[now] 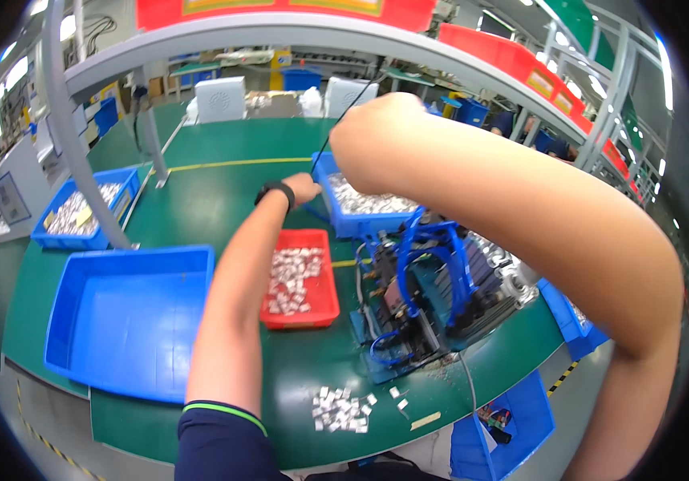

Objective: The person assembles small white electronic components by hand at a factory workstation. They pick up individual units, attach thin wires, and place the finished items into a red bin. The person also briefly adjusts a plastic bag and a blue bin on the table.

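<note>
Reaching across the green table [288, 377], we have both arms stretched toward the far blue bin [372, 225].
Our left hand [304, 189], a black band [275, 192] at its wrist, is at the bin's left side; we cannot tell whether its fingers are apart or clamped on something. Our right hand [378, 120] is bent at the wrist in front of the bin's upper edge in this view, fingers hidden, so its grip is unclear too. The bin holds small pale pieces [356, 198], as does the red tray [300, 322] nearer us, just left of the blue-tubed machine [409, 297].
</note>
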The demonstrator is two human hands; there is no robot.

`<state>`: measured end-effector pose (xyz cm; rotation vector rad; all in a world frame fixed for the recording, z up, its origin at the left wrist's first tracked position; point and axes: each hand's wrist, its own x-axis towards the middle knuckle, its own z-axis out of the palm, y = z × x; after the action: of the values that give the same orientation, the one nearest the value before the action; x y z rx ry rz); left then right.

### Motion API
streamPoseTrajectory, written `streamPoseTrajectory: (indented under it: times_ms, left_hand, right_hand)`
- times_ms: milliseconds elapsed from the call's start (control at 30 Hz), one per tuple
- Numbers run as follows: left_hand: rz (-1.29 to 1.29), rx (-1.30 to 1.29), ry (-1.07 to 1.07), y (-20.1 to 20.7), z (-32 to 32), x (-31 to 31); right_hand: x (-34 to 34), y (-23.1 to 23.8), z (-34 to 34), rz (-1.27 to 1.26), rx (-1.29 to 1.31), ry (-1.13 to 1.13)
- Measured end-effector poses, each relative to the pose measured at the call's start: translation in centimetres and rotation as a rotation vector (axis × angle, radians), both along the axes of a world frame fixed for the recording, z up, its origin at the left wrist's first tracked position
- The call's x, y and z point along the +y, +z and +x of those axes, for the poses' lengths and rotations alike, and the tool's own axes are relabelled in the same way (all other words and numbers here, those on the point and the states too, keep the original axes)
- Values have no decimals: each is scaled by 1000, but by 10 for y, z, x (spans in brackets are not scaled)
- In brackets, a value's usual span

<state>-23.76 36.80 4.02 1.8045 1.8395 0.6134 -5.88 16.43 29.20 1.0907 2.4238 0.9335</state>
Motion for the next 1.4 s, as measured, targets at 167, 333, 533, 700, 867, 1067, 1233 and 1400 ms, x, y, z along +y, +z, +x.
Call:
streamPoseTrajectory:
  times_ms: [167, 333, 533, 700, 867, 1067, 1233, 1400]
  left_hand:
    - [29, 505, -74, 36, -79, -167]
    - [413, 485, -36, 32, -115, -405]
    - [390, 592, 141, 11, -73, -532]
    - [452, 648, 132, -6, -78, -552]
    - [444, 683, 249, -11, -80, -571]
    - [743, 475, 417, -60, -36, -594]
    - [705, 513, 455, -76, -33, -596]
    - [632, 544, 448, -80, -33, -600]
  right_hand:
    - [108, -95, -108, -437, 294, -443]
    - [140, -190, -109, -194, 805, -516]
    - [191, -239, -86, -25, 618, -297]
    - [230, -240, -105, -82, 594, -215]
    - [286, -256, -114, -210, 653, -214]
    - [303, -262, -140, -198, 609, -218]
    - [279, -267, -166, -117, 524, -298]
    - [312, -268, -159, -122, 538, -191]
